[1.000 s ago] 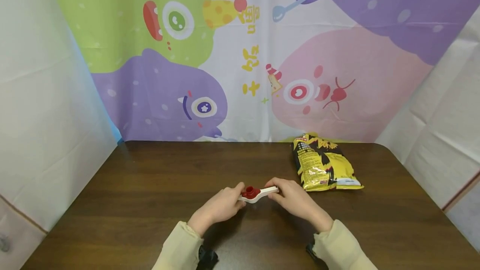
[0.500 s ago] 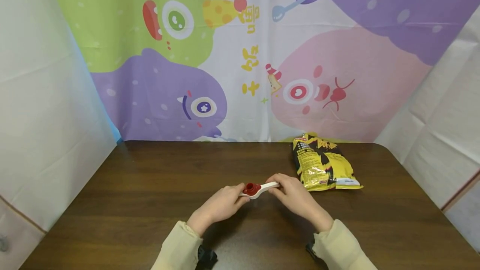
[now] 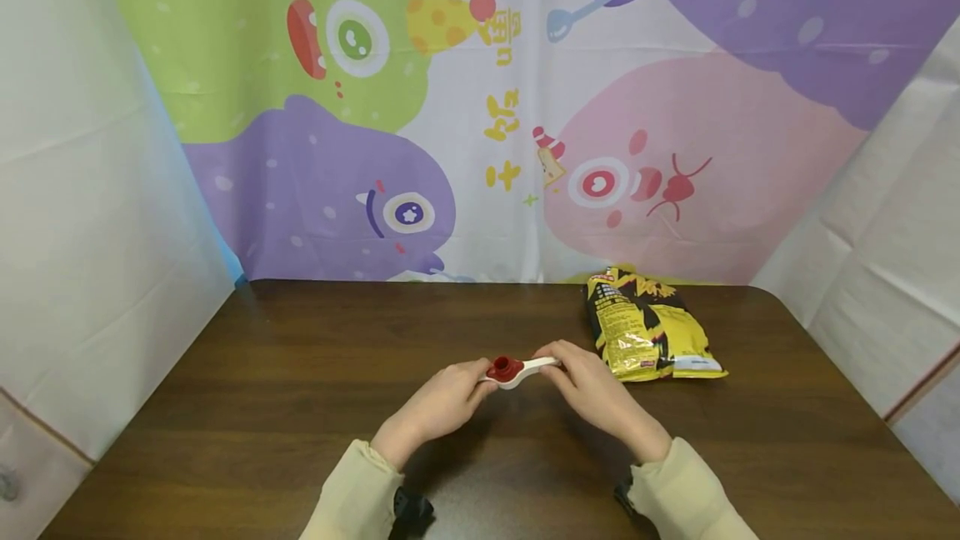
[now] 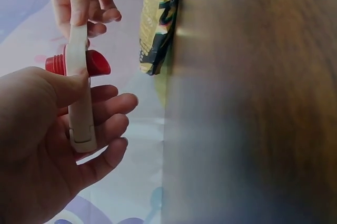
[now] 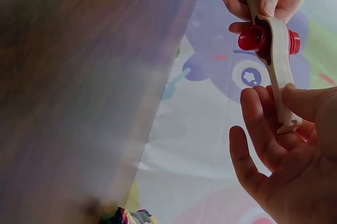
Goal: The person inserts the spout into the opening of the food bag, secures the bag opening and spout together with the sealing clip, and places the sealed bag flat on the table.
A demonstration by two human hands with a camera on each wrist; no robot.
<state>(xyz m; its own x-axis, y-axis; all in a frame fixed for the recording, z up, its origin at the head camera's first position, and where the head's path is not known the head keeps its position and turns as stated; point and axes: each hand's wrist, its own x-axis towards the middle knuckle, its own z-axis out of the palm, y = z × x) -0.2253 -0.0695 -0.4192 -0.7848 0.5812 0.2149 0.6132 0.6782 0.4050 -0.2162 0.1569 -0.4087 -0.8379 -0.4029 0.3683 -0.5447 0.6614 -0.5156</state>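
A white bag clip (image 3: 534, 367) with a red pour spout (image 3: 504, 368) through its middle is held in the air above the table. My left hand (image 3: 442, 400) pinches its left end beside the spout. In the left wrist view the thumb presses on the clip's white body (image 4: 80, 103), while the other fingers lie behind it. My right hand (image 3: 591, 386) pinches the opposite end between thumb and fingers. Seen from the right wrist, that end shows a small hooked tip, and the red spout (image 5: 253, 38) sticks out on both sides of the strip.
A yellow and black snack bag (image 3: 648, 332) lies at the back right of the brown wooden table (image 3: 360, 332), just beyond my right hand. A cartoon-print cloth (image 3: 495, 232) hangs along the table's back edge, with pale cloth at both sides.
Both hands have moved slightly up and away from me, carrying the clip with them. Each keeps its grip on its end. The snack bag has stayed in place.
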